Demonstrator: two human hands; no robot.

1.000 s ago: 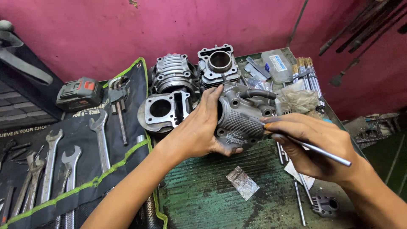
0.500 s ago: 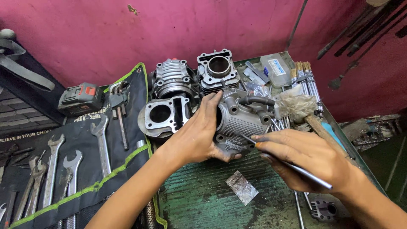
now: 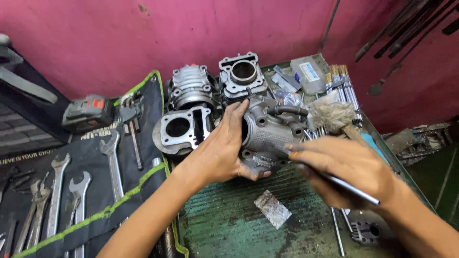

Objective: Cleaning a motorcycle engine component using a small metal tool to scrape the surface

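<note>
- At the far left a black tool roll (image 3: 95, 191) with green edging lies open, a row of open-ended spanners (image 3: 57, 191) tucked in its pockets, and a grey cordless tool with a red patch (image 3: 88, 112) sits at its far edge.
- Right of the roll, three more finned engine cylinders (image 3: 184, 131) stand grouped against the far wall, bores showing.
- The left hand (image 3: 220, 150) steadies the grey finned engine cylinder (image 3: 267, 136) at mid-bench, palm on its left face, thumb curled under the near edge, fingers spread and clamped on the casting.
- The right hand (image 3: 351, 169) is closed in a pen grip around a thin metal rod (image 3: 349, 186); its tip sits at the cylinder's near right fins, though the hand is blurred and contact is hard to confirm.
- To my eye the step in hand is picking or scraping at the cylinder's fins; the next move calls for a firm hold from the left hand and a light, controlled tip.
- A small square of worn abrasive sheet (image 3: 272, 209) lies near, below the cylinder.
- The green bench top (image 3: 224, 229) is scuffed and grimy; brushes and rods (image 3: 342, 81) lie at far right.
- Behind stands a pink wall (image 3: 191, 33), long tools leaning at right.
</note>
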